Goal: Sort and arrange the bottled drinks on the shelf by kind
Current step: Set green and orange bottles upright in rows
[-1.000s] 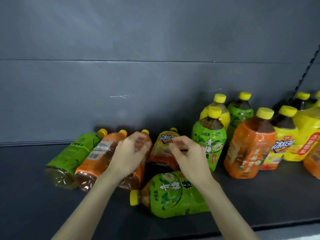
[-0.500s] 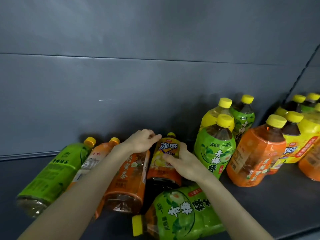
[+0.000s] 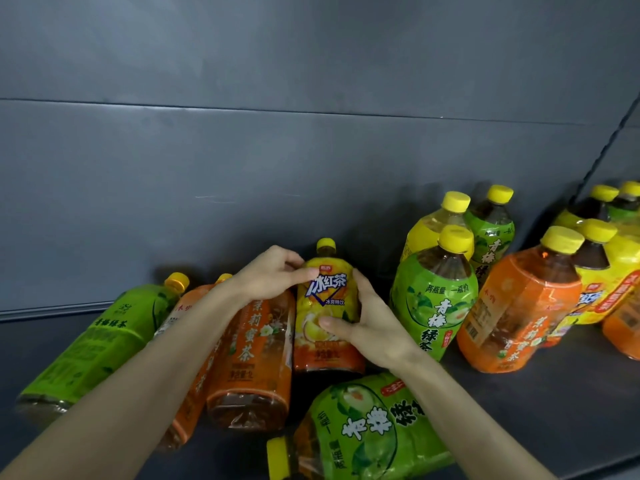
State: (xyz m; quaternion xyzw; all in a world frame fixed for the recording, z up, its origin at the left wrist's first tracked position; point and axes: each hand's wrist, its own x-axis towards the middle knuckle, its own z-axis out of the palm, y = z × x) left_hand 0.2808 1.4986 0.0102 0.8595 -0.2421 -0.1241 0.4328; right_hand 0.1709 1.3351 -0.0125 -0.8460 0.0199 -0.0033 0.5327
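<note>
— Nearest?
— Fallen green bottle (image 3: pixel 363 431), on its side at the near edge of the shelf (image 3: pixel 554 410), cap pointing left.
— Just beyond?
— Iced-tea bottle (image 3: pixel 325 306), yellow label, cap toward the far wall, hard against a lying orange bottle (image 3: pixel 256 358) on its left. Clamped from both sides: left grip (image 3: pixel 270 278) curled round the shoulder, right grip (image 3: pixel 374 323) wrapped round the belly, thumb across the label.
— Lifted yet?
— Cannot tell from this angle whether the base is off the shelf.
— Further left?
— A second orange bottle (image 3: pixel 188 407) under the left forearm, then a slim green bottle (image 3: pixel 97 341), both flat, caps toward the far wall.
— Step in hand, then?
— Probably picking this one out of the fallen heap to stand it with its kind.
— And its kind?
— Far right, likely: yellow-labelled bottles (image 3: pixel 588 289) upright behind a standing orange bottle (image 3: pixel 519 313), with a standing green bottle (image 3: pixel 433 306) just right of the right grip.
— Next move calls for?
— Tipping it upright, lifting clear of the neighbours, carrying it right past the standing green and orange ones without knocking them. Full and heavy by the look; worth two grips for the carry.
</note>
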